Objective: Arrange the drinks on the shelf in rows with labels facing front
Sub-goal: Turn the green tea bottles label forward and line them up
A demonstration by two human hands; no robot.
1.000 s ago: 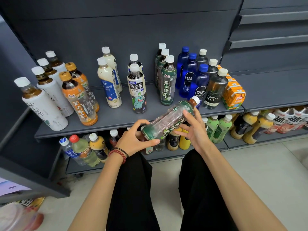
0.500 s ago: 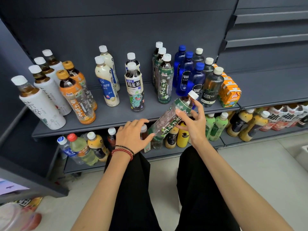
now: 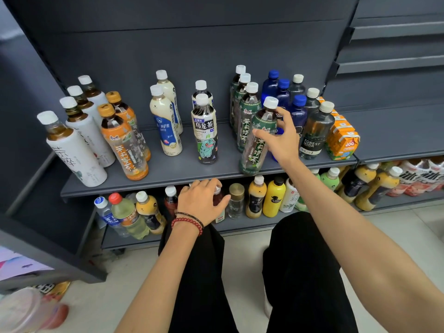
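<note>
A person's right hand (image 3: 282,140) curls thumb and fingers around the upper part of a green tea bottle (image 3: 254,150). The bottle stands near the front edge of the grey shelf (image 3: 168,179), just ahead of three matching bottles (image 3: 247,109); its base seems to touch down. The left hand (image 3: 201,200), fingers relaxed and spread, holds nothing below the edge.

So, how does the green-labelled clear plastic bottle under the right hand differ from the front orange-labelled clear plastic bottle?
The green-labelled bottle has a white cap; the orange-labelled bottle has an orange cap. The right hand holds the green-labelled bottle; no hand touches the orange-labelled bottle. Both are clear plastic and stand on the upper shelf with labels facing front.
</note>
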